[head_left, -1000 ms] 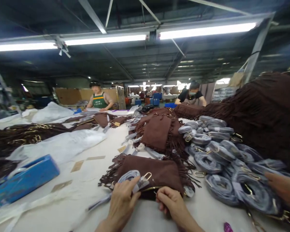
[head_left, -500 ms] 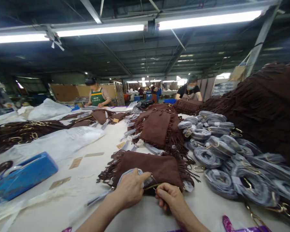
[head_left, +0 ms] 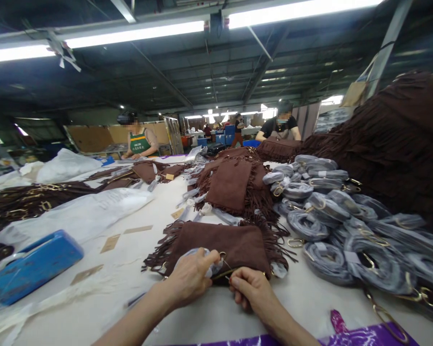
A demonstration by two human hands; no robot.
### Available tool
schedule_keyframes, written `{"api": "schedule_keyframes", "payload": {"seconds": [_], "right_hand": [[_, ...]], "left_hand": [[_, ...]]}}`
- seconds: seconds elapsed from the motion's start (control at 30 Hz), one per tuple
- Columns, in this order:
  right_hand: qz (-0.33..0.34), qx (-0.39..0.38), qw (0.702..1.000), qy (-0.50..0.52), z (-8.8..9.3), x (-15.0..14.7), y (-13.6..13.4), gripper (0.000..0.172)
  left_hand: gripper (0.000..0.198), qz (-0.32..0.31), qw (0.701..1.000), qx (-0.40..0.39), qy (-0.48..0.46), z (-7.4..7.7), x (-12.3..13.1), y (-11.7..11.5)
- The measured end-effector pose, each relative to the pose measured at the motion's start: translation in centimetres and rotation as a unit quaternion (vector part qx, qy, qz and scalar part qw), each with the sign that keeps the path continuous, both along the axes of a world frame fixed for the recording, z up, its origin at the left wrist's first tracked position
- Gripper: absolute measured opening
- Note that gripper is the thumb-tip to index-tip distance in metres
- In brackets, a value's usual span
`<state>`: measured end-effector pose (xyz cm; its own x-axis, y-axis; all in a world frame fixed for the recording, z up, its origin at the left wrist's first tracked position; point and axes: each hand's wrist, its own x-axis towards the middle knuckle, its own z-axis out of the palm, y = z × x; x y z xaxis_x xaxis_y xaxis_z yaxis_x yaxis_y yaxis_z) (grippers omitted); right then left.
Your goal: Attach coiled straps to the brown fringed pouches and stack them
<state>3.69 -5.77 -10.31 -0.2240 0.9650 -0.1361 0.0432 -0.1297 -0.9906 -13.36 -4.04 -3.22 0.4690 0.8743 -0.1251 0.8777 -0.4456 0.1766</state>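
One brown bag point(head_left: 233, 239) lies at near centre of the pale table point(head_left: 161, 207) under long lamps point(head_left: 292, 13), the left hand point(head_left: 191, 278) bent over a wrapped strap point(head_left: 214, 270), grip unclear, the right hand point(head_left: 254, 288) pinching a thin string point(head_left: 227, 263).

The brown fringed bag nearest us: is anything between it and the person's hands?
Yes, for the left hand: a plastic-wrapped coil lies on the bag, under that hand. Nothing visible blocks the right hand, at the bag's near edge.
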Motion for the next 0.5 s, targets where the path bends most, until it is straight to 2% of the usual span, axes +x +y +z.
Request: {"api": "schedule_keyframes", "payload": {"seconds": [0.17, 0.27, 0.37, 0.43, 0.5], "right_hand": [[-0.001, 0.003, 1.0, 0.002, 0.1, 0.0, -0.1, 0.03], [0.0, 0.004, 1.0, 0.001, 0.2, 0.0, -0.1, 0.029], [-0.002, 0.004, 1.0, -0.002, 0.2, 0.0, -0.1, 0.029], [-0.003, 0.004, 1.0, -0.003, 0.2, 0.0, -0.1, 0.029], [-0.003, 0.003, 1.0, -0.004, 0.1, 0.0, 0.0, 0.03]], "left_hand": [[0.026, -0.01, 0.998, 0.041, -0.042, -1.4, -0.9, -0.5], [0.027, -0.011, 0.997, 0.079, -0.02, -2.8, -1.3, -1.1], [0.032, -0.021, 0.985, 0.172, 0.026, -4.5, -1.6, -1.5], [0.036, -0.058, 0.965, 0.253, 0.033, -5.4, -1.7, -1.5], [0.039, -0.11, 0.949, 0.295, 0.024, -5.7, -1.7, -1.4]]}}
